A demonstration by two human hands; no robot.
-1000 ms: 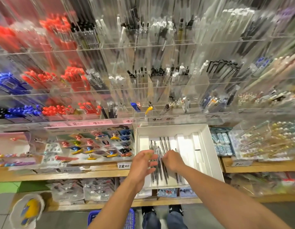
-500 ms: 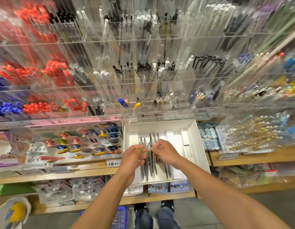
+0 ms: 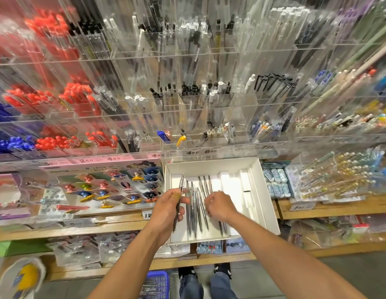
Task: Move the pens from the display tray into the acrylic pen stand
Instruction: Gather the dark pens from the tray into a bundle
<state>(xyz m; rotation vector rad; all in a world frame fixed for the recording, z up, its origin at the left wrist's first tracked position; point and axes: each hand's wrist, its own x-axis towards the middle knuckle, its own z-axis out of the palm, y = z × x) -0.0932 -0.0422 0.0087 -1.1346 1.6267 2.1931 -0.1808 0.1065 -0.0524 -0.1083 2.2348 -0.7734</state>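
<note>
Left hand (image 3: 169, 209), centre of frame, grips one slim silver pen (image 3: 179, 198): fingers curled round the middle of the barrel. Pen's long axis runs nearly top-to-bottom of the frame, tilted slightly; upper end points toward the upper edge of the white tray (image 3: 267, 190), lower end sticks out below the palm over the tray's lower left corner.

Right hand (image 3: 220, 207), just right of centre, lies over the loose pens (image 3: 196, 210) in the tray, fingers bent down onto them. Whether the grip has closed on any pen: cannot tell, fingertips hidden.

Loose pens lie on the tray floor, left half, roughly parallel, long axes running toward the upper frame edge, fanned a little. Right half of the tray floor is bare white with raised dividers.

Tray sits on a wooden shelf (image 3: 339, 207), lower centre. Raised walls on all four sides. Tight neighbours: card of small toys (image 3: 105, 190) touching on the left, packets (image 3: 276, 183) just beside on the right.

Clear pen stand (image 3: 209, 117) rises directly above the tray, upper half of frame; compartments open upward, many already holding pens. Blurred toward the frame edges.
</note>
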